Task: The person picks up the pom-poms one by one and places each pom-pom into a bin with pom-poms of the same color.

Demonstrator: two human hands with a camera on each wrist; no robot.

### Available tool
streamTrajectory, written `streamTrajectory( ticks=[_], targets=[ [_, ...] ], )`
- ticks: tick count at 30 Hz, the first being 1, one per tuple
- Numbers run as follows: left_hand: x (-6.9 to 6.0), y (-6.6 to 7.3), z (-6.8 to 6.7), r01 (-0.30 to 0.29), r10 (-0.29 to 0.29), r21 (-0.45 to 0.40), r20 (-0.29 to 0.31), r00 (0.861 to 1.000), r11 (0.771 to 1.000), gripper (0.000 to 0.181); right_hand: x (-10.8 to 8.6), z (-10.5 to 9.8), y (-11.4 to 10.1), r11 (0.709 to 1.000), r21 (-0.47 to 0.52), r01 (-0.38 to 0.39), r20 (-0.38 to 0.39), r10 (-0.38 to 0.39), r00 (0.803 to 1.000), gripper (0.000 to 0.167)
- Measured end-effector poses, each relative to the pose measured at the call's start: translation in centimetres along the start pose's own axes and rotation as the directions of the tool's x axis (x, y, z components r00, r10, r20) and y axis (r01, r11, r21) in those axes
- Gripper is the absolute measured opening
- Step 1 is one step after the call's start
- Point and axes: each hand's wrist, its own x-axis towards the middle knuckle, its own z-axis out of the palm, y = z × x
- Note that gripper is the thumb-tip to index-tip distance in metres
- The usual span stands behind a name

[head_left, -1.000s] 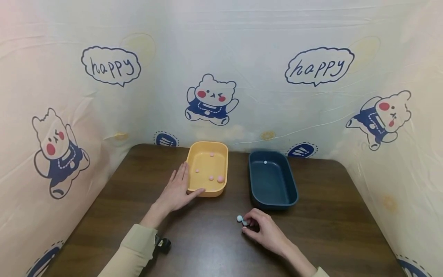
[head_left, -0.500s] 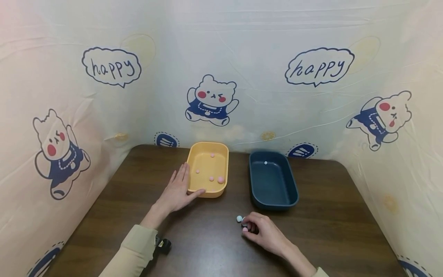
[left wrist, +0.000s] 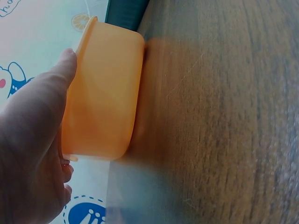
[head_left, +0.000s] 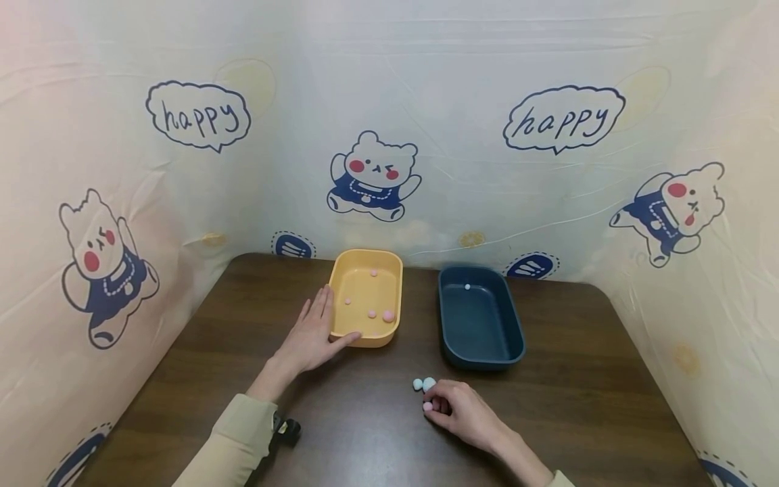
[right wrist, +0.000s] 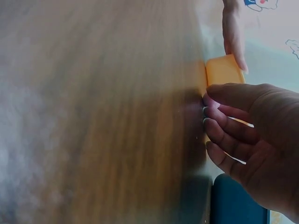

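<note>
My left hand [head_left: 309,336] lies against the near left corner of a yellow plastic box [head_left: 396,284], fingers straight along its side and thumb at the front rim. In the left wrist view the thumb touches the orange-looking box wall [left wrist: 105,88]. My right hand [head_left: 465,414] is low over the table, thumb and index finger pinching a small pink ball [head_left: 427,406]. The right wrist view shows that pink ball [right wrist: 211,101] partly hidden by the fingers. Just beyond the fingertips are two pale blue balls, a smaller one [head_left: 417,384] and a larger one [head_left: 429,384].
Several pink balls, one of them larger [head_left: 388,316], lie in the yellow box. A dark blue box [head_left: 483,361] stands to its right with one small pale blue ball [head_left: 467,287] inside. Behind the brown table [head_left: 578,379] hangs a printed curtain [head_left: 462,176].
My right hand has drawn slightly back toward me, and the pink ball at its fingertips has shifted a little with it. The larger blue ball has come into fuller view. The left hand stays put.
</note>
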Motion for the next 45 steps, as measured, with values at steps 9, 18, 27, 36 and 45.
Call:
streamTrajectory(
  ticks=[9,18,27,36,45],
  targets=[
    [0.0,-0.1,0.1,-0.001,0.001,-0.004,-0.006,1.000,1.000,0.128,0.0,0.0,-0.1,1.000,-0.003,-0.015,0.020,0.015,1.000,0.005],
    [0.0,-0.1,0.1,0.002,-0.002,-0.009,-0.002,1.000,1.000,0.129,-0.1,-0.1,-0.3,1.000,-0.024,0.005,0.020,-0.005,1.000,0.007],
    [0.0,0.0,0.0,0.006,-0.006,-0.013,0.007,1.000,1.000,0.129,-0.1,-0.5,-1.1,0.997,-0.054,0.046,-0.027,-0.048,0.998,0.008],
    [0.0,-0.1,0.1,0.004,-0.004,-0.012,0.006,1.000,1.000,0.129,0.3,-0.8,-1.4,0.993,-0.060,0.106,-0.181,-0.115,0.977,0.019],
    [0.0,-0.1,0.1,0.002,-0.002,-0.011,0.005,1.000,1.000,0.128,1.0,-1.0,-1.5,0.989,-0.069,0.132,-0.273,-0.146,0.951,0.026]
  ],
)
